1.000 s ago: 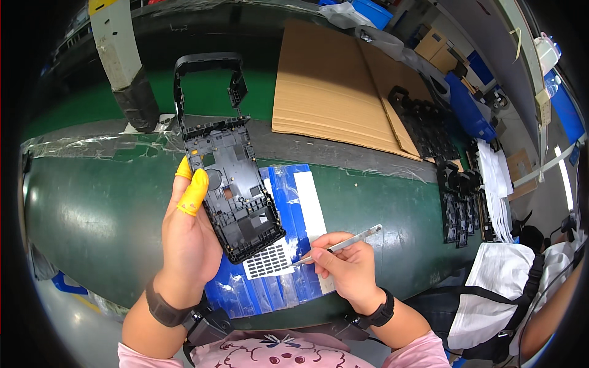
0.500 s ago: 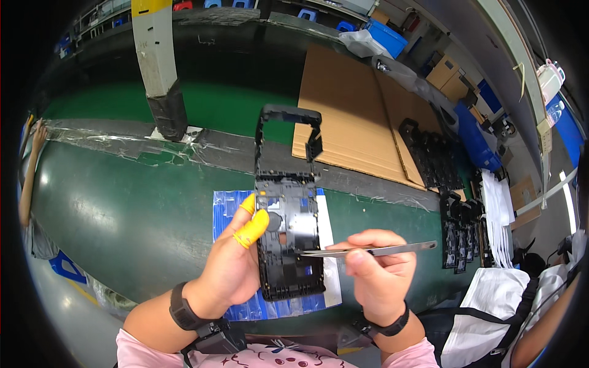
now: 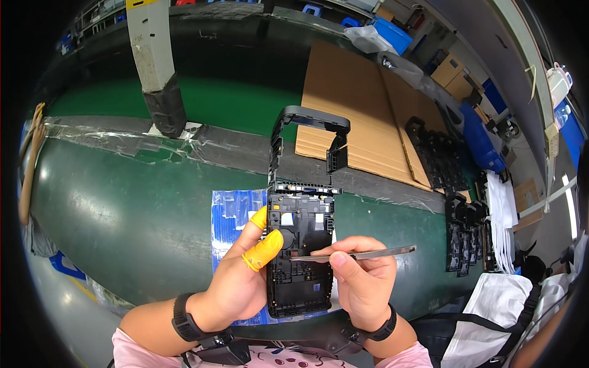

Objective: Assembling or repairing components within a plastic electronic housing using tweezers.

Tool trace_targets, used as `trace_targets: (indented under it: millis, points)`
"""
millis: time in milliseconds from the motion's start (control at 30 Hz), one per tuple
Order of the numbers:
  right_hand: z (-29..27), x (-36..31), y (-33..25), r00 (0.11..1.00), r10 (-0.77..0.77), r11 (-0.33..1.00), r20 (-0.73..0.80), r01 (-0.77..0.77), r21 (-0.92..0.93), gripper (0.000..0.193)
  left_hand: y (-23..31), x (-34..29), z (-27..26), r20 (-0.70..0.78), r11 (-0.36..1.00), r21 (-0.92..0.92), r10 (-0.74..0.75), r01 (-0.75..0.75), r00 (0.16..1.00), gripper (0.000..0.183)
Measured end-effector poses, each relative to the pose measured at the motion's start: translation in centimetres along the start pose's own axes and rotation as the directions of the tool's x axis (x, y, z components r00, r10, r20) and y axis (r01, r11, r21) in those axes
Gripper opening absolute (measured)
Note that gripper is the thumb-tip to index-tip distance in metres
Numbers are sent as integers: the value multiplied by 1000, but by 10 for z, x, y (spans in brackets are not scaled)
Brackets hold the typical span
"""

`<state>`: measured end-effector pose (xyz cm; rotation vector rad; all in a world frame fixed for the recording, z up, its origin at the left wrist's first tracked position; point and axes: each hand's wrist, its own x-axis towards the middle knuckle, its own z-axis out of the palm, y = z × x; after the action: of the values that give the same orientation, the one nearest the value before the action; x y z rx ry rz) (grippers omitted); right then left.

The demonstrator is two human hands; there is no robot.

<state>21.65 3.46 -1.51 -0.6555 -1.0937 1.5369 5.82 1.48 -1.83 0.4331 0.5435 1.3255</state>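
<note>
My left hand (image 3: 241,274) grips the left edge of a black plastic device frame (image 3: 304,285), with yellow finger cots (image 3: 264,249) on its thumb and a finger. The frame is tall, with an open loop at its far end and a panel of ribs, small slots and screw points at its near end. My right hand (image 3: 366,282) pinches metal tweezers (image 3: 374,253), held almost level. Their tips lie over the middle of the panel, near a small reddish spot; whether they touch it or hold anything, I cannot tell.
Under my hands lies a blue plastic sheet (image 3: 230,227) on the green table (image 3: 135,245). A cardboard sheet (image 3: 356,116) lies beyond. More black frames (image 3: 460,230) are stacked at the right. A post (image 3: 153,67) rises at the far left; another person's arm (image 3: 30,168) shows at the left edge.
The device frame has moved slightly right and nearer and has turned a little, its loop now leaning right. The tweezers have shifted left across the panel toward the reddish spot.
</note>
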Motion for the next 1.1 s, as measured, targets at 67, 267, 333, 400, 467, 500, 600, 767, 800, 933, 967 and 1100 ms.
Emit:
trace_targets:
  millis: [67,267,333,400,467,500,600,767,800,933,967,1100]
  points:
    - [0,1,0,1000,-1,1000,6,1,1,15,0,0,-1,-5,1000,2,0,0,1000,47]
    - [0,0,-1,1000,9,999,5,-9,32,15,1,-2,-2,28,995,-101,-16,18,999,43]
    - [2,1,-1,1000,9,1000,7,-10,28,15,1,-1,-2,26,995,-101,-16,19,1000,43]
    - [9,1,-2,995,17,999,-101,-20,-36,15,1,-1,-1,33,996,-87,-9,11,999,43]
    - [10,0,-1,994,17,999,-108,-21,-38,15,1,-2,-1,37,996,-89,-4,8,999,43]
    - [10,1,-1,993,17,999,-116,-22,-41,15,1,-1,-1,41,996,-92,-2,6,999,43]
    - [9,1,-2,994,31,999,-102,-35,-40,14,-1,-1,-4,32,995,-97,0,4,999,43]
    - [10,0,-2,994,20,997,-107,-28,-73,14,1,-3,-2,36,994,-109,3,0,999,44]
    - [9,0,-1,994,5,996,-113,-15,-87,14,1,-2,-2,37,993,-114,3,1,999,44]
    - [6,-1,3,993,-5,994,-114,-7,-107,15,2,-2,-1,49,990,-137,-27,33,998,52]
    - [3,-1,3,997,3,996,-80,-10,-88,14,0,-4,-4,28,1000,6,15,-15,999,58]
    - [-2,1,-3,994,94,995,-56,-93,21,11,-5,-6,-5,25,972,195,130,-133,991,75]
